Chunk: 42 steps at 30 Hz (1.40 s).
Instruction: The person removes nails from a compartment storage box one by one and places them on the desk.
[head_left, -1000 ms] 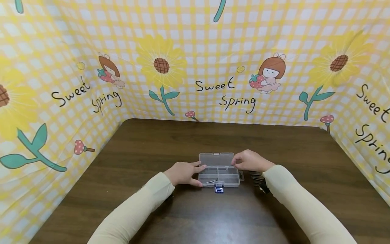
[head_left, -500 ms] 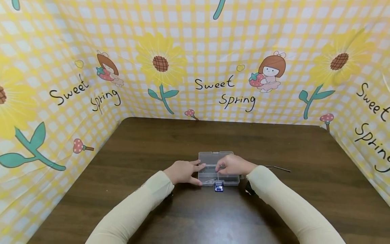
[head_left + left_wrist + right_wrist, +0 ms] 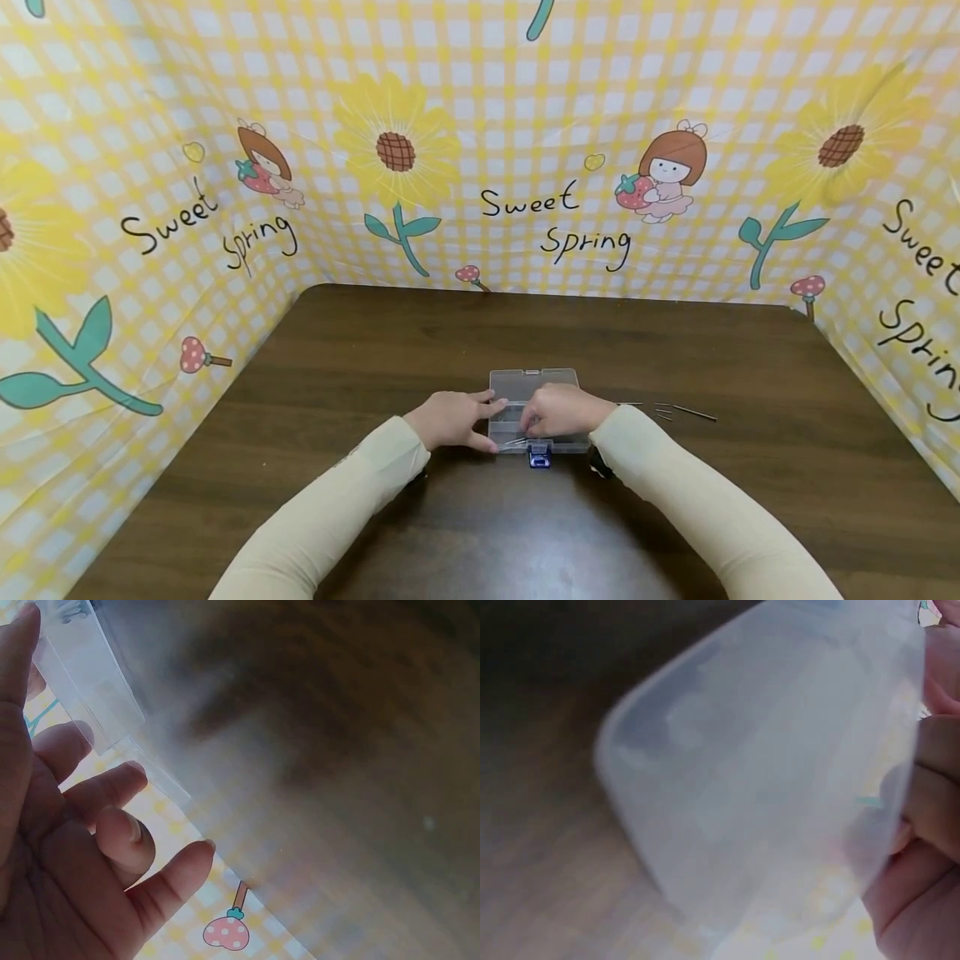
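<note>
A clear plastic compartment box (image 3: 507,427) stands on the table with its lid (image 3: 517,385) laid back. My left hand (image 3: 450,419) touches the box's left end, index finger at the back and thumb at the front corner. Thin metal rods (image 3: 513,444) lie in the front left compartment. My right hand (image 3: 566,410) reaches into the box with curled fingers, the fingertips down by the rods. Whether they pinch one is hidden. A blue latch (image 3: 539,456) sticks out at the box's front. In the right wrist view, the translucent plastic (image 3: 765,772) covers much of the picture.
Several slim metal rods (image 3: 695,412) lie on the brown table (image 3: 390,333) to the right of the box, partly behind the right sleeve (image 3: 675,475). A yellow checked cloth (image 3: 480,150) hangs round the table's back and sides.
My right hand has moved from the box's back right corner leftward and forward, down to the front left compartment. Rods beside the right sleeve have come into view. My left hand stays put.
</note>
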Available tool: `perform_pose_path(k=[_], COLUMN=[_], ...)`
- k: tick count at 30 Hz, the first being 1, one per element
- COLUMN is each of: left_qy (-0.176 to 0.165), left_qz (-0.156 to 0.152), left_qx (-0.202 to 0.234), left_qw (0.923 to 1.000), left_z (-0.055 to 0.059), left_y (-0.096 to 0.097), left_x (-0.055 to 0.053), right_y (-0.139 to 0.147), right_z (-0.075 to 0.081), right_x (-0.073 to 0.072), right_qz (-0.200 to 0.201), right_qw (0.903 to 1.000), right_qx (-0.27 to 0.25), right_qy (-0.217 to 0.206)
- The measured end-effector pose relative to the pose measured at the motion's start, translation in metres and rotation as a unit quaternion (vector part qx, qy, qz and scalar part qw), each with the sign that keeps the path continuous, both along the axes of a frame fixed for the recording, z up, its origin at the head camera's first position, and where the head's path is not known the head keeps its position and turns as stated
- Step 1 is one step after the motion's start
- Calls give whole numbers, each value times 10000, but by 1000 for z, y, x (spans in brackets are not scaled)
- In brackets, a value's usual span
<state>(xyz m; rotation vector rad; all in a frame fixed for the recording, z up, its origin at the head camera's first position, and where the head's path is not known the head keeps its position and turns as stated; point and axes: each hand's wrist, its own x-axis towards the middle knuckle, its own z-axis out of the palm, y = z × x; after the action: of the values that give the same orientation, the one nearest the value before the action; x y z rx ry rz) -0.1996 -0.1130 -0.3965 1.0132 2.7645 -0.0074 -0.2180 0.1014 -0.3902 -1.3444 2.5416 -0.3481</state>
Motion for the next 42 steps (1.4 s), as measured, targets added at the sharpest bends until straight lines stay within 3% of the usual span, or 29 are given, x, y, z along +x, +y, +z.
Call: perform_pose_path(k=[6,10,16,30,42], left_qy=[-19,0,-33,21,-122], left_qz=[-16,-14,-21,19,28], left_qx=[-1,32,139,2,40], left_qw=[10000,10000,9999,10000,9999], left_z=[0,1,2,3,6], left_y=[1,1,1,1,-1], left_x=[0,-1,0,0,2], right_y=[-13,-18,-21,-22,-22], right_z=[3,7,6,4,3], right_x=[6,9,10,9,11], right_qz=[-23,-121,-195,173,119], right_qw=[9971,9952,9939,9906,9926], right_qx=[657,836,901,952,918], right_qy=[371,496,605,972,791])
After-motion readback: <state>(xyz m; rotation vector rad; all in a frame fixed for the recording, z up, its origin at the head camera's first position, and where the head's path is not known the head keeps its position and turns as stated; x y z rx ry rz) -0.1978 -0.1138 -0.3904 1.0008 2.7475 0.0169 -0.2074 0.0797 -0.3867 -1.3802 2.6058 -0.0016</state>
